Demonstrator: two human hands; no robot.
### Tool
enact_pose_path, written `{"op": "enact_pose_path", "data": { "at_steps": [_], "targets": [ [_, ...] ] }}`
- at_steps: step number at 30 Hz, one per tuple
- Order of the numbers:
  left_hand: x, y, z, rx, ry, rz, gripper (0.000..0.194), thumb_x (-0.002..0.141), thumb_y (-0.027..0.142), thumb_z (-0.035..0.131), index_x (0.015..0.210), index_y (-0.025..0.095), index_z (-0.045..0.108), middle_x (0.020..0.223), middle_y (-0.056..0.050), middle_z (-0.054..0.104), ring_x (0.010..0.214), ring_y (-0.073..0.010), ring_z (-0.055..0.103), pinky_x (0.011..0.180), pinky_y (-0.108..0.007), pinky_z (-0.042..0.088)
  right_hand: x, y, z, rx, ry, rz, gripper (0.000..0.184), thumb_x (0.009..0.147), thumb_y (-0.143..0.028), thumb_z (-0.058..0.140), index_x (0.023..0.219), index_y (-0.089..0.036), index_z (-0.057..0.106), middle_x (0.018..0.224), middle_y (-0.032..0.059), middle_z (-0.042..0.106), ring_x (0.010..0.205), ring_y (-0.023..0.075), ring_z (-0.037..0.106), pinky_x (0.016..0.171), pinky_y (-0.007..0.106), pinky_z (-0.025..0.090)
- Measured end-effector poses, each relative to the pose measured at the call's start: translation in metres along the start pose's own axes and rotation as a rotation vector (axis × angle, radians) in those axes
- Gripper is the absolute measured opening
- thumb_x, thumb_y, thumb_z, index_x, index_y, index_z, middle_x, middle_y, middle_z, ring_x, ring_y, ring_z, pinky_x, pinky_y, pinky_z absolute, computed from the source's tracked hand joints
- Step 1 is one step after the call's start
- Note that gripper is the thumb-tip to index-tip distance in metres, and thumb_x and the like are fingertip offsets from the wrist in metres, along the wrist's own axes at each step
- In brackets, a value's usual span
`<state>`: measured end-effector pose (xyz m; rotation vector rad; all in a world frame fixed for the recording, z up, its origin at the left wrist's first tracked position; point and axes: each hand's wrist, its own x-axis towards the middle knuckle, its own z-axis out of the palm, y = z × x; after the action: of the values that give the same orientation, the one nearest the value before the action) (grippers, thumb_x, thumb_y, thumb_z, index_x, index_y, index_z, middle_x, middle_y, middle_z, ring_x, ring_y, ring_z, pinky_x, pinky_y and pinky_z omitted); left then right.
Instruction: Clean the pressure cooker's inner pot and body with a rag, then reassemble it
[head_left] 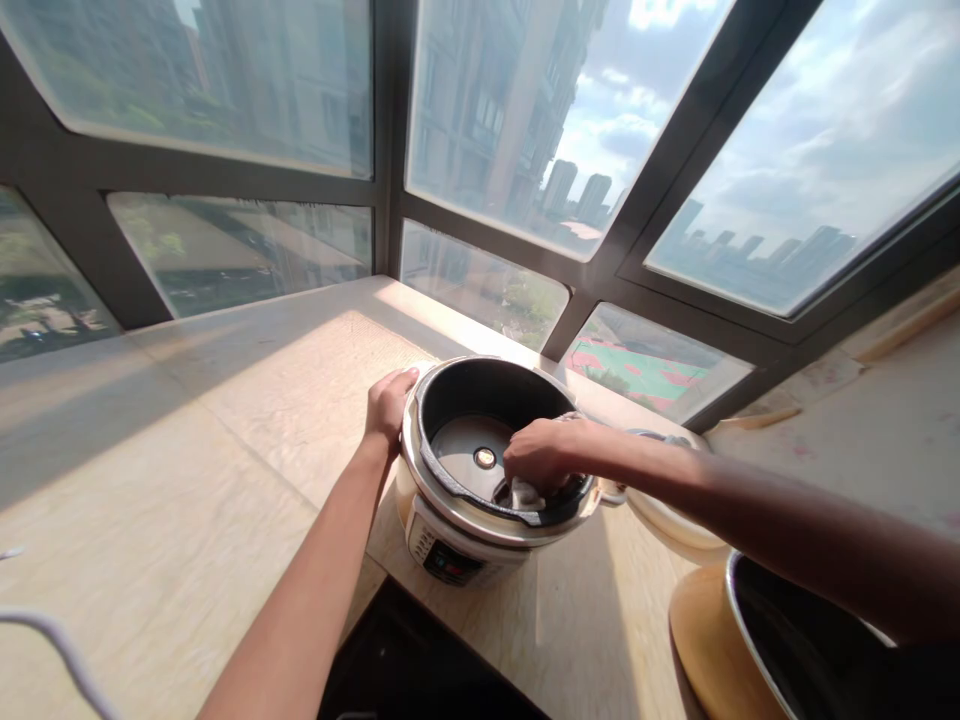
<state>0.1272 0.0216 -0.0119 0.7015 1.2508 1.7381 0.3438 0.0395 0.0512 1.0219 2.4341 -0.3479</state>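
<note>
An electric pressure cooker (469,545) without its lid stands upright on the pale stone counter. Inside its dark well, the round metal heating plate (457,440) shows a small button at its centre. My left hand (390,405) grips the cooker's outer left side near the rim, with some fingers hidden. My right hand (544,452) reaches down into the well, its fingers closed around a crumpled whitish cloth (527,495) against the near right inner wall. Part of the cloth is hidden by the hand.
A dark-lined pot with a silver rim (739,590) stands at the lower right, beside a round tan surface (697,630). Behind my right forearm is a pale round object (675,515), partly covered. A black panel (420,660) lies in front; a grey cable (52,635) at left. Windows enclose the back.
</note>
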Motion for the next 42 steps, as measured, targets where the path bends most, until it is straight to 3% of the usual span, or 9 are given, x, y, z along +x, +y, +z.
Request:
{"op": "enact_pose_path", "data": {
  "at_steps": [3,7,12,18,22,26,32,38,42],
  "targets": [
    [0.001,-0.002,-0.001,-0.014,-0.014,0.019,0.019,0.069,0.036,0.066,0.067,0.018,0.062,0.061,0.0,0.056,0.065,-0.0176,0.05,0.065,-0.031,0.043,0.008,-0.001,-0.004,-0.303,-0.061,-0.019,0.022,0.071,-0.001,0.073,0.061,-0.02,0.073,0.075,0.0073,0.074,0.085,0.0283,0.071,0.08,0.04,0.049],
    [-0.001,-0.003,-0.002,-0.009,-0.06,0.056,0.02,0.071,0.036,0.066,0.065,0.02,0.057,0.061,0.001,0.052,0.065,-0.0174,0.049,0.066,-0.031,0.043,0.019,-0.002,-0.012,-0.592,0.08,-0.009,0.025,0.085,-0.001,0.06,0.08,-0.014,0.08,0.087,0.0159,0.078,0.089,0.0305,0.068,0.075,0.043,0.044],
    [-0.002,-0.002,-0.002,0.004,-0.04,0.056,0.021,0.072,0.037,0.065,0.065,0.019,0.058,0.06,0.0,0.053,0.064,-0.0169,0.049,0.062,-0.03,0.04,0.042,-0.006,-0.02,-0.689,0.254,-0.105,0.025,0.094,-0.008,0.057,0.089,-0.016,0.08,0.098,0.0144,0.078,0.111,0.0334,0.058,0.08,0.044,0.04],
    [0.001,-0.004,-0.002,-0.033,-0.064,0.067,0.02,0.07,0.037,0.065,0.065,0.019,0.057,0.06,0.001,0.052,0.063,-0.0159,0.047,0.061,-0.03,0.039,0.063,-0.024,-0.017,-0.747,0.444,-0.492,0.036,0.105,-0.014,0.044,0.092,-0.017,0.077,0.111,0.0112,0.074,0.12,0.0325,0.052,0.085,0.045,0.041],
    [0.001,-0.005,-0.001,-0.044,-0.065,0.073,0.02,0.072,0.036,0.064,0.064,0.02,0.054,0.061,0.002,0.05,0.061,-0.0151,0.044,0.059,-0.029,0.038,0.057,-0.027,-0.016,-0.796,0.434,-0.804,0.054,0.112,-0.019,0.022,0.105,-0.025,0.076,0.127,0.0043,0.071,0.134,0.0272,0.047,0.099,0.042,0.039],
    [0.0,-0.004,-0.001,-0.016,-0.04,0.066,0.022,0.071,0.036,0.064,0.062,0.021,0.05,0.06,0.002,0.045,0.061,-0.0145,0.04,0.057,-0.029,0.036,0.056,-0.019,-0.026,-0.803,0.371,-0.919,0.05,0.112,-0.023,0.024,0.114,-0.026,0.074,0.14,0.004,0.066,0.135,0.0224,0.047,0.104,0.036,0.036],
    [-0.001,-0.001,-0.001,0.041,-0.018,0.11,0.022,0.071,0.037,0.062,0.059,0.021,0.053,0.062,-0.001,0.051,0.066,-0.0173,0.044,0.062,-0.03,0.04,0.05,0.003,-0.04,-0.859,0.338,-0.597,0.03,0.104,-0.018,0.048,0.098,-0.017,0.077,0.121,0.0127,0.071,0.121,0.0306,0.055,0.092,0.041,0.043],
    [-0.002,0.001,-0.001,0.101,0.012,0.144,0.022,0.072,0.038,0.061,0.058,0.023,0.054,0.063,-0.003,0.055,0.072,-0.021,0.049,0.067,-0.032,0.042,0.006,0.001,-0.041,-0.628,0.13,-0.004,0.018,0.09,-0.025,0.069,0.102,-0.017,0.08,0.109,0.0157,0.076,0.1,0.0309,0.07,0.076,0.036,0.052],
    [-0.002,0.0,-0.002,0.108,0.022,0.14,0.024,0.072,0.037,0.061,0.055,0.023,0.05,0.06,-0.002,0.052,0.07,-0.0202,0.046,0.066,-0.032,0.041,-0.012,-0.017,-0.037,-0.402,-0.063,0.049,0.01,0.071,-0.02,0.081,0.081,-0.018,0.079,0.084,0.0107,0.078,0.09,0.0302,0.075,0.078,0.035,0.053]
  ]
}}
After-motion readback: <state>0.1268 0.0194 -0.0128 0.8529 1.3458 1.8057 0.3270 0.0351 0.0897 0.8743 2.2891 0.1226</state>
